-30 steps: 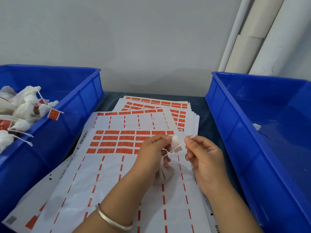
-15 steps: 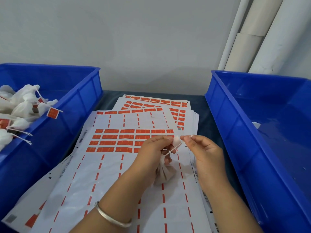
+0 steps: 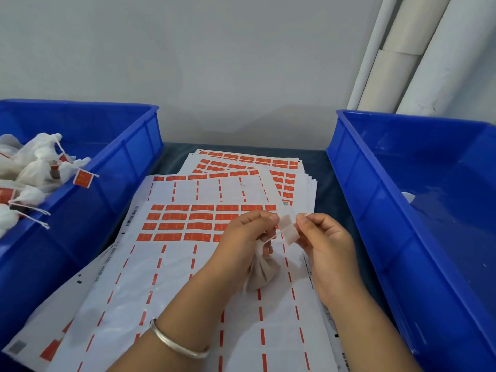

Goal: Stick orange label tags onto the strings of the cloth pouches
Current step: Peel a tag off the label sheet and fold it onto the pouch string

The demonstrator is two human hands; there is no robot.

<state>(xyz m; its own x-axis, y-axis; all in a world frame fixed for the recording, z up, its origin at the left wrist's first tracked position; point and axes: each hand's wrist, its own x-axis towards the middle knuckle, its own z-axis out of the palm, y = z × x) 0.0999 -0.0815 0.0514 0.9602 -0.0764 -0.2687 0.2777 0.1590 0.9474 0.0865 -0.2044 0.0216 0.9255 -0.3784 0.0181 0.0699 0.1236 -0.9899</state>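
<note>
A small white cloth pouch (image 3: 261, 272) hangs under my left hand (image 3: 241, 237), which pinches its thin white string (image 3: 271, 237) and one end of a label tag (image 3: 289, 229). The tag shows its pale back side and lies across the string, opened out between both hands. My right hand (image 3: 324, 238) pinches the tag's other end with thumb and forefinger. Both hands hover over a label sheet (image 3: 188, 264) with rows of orange labels (image 3: 185, 222) left in its upper part.
A blue bin (image 3: 118, 167) on the left holds several white pouches (image 3: 29, 167) with orange tags on their strings. A blue bin (image 3: 402, 210) on the right shows a scrap of white at its wall. More label sheets (image 3: 249, 163) are stacked behind. White pipes (image 3: 402, 55) lean at the back right.
The tag, bunched at my left fingertips before, is now spread out between both hands across the string. My right hand shifted slightly right. The pouch hangs lower.
</note>
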